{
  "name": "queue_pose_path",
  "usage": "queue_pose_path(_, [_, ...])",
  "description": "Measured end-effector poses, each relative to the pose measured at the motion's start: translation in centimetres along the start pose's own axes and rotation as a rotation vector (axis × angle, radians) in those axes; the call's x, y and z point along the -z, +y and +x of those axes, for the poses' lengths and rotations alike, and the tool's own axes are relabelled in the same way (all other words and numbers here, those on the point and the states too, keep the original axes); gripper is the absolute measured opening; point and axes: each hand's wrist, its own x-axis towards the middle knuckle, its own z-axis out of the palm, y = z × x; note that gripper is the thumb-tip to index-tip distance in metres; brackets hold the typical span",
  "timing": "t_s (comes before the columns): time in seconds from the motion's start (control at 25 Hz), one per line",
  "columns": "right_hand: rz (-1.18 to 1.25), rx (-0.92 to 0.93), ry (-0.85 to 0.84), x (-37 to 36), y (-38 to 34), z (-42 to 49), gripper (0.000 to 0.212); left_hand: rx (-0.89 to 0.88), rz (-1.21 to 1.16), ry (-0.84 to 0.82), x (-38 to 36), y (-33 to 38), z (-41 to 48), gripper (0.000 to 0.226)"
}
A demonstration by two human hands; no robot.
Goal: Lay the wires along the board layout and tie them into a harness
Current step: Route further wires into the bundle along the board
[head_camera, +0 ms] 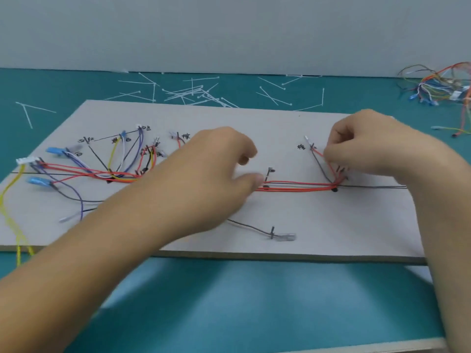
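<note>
Right fingers (pixel 336 151): clenched, pinching the red branch wire (pixel 321 155) just above the right-hand peg; right hand (pixel 369 146) sits over the board's right part.
Left fingers (pixel 242 159): curled and blurred; thumb tip is on the near end of the red bundle (pixel 298 187). Cannot tell if they grasp it or only press it.
Left hand (pixel 211 161): mid-board, forearm crossing the board's front edge.
Red bundle: lies flat on the board (pixel 331 225), running straight between the two hands, with a dark wire alongside.
Red branch wire: climbs from the bundle's right end towards a written mark.
Left fan (pixel 102 171): red, yellow, purple, white and black wires spread to marked spots, some ending in blue terminals.
Grey wire (pixel 254 229): loose near the front edge, ending in a clear terminal.
Yellow wire (pixel 10 200): hangs off the board's left edge.
Board: on the teal desk (pixel 229 301).
Cable ties (pixel 193 94): white, scattered on the desk behind the board.
Spare wires (pixel 443 85): tangled heap, far right.
</note>
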Motion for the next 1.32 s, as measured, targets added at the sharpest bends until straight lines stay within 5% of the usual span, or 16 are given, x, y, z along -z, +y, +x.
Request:
queue_pose_path(0.12, [0.156, 0.174, 0.192, -1.7, -2.4, -0.8, 0.008, 0.048, -0.208, 0.158, 4.2, -3.0, -2.8, 0.029])
queue_pose_path(0.28, [0.109, 0.398, -0.03, -5.0, -4.8, -2.1, 0.008, 0.159, -0.098, 0.07, 6.0, -6.2, -3.2, 0.015])
queue_pose_path(1.0, [0.068, 0.412, -0.093, -4.5, -4.9, -1.0, 0.007, 0.165, 0.095, 0.117, 1.5, -4.4, -0.4, 0.013])
queue_pose_path(1.32, [-0.022, 0.254, -0.218, 0.2, 0.2, -0.6, 0.014, 0.067, 0.103, 0.04, -2.3, 1.2, 1.4, 0.011])
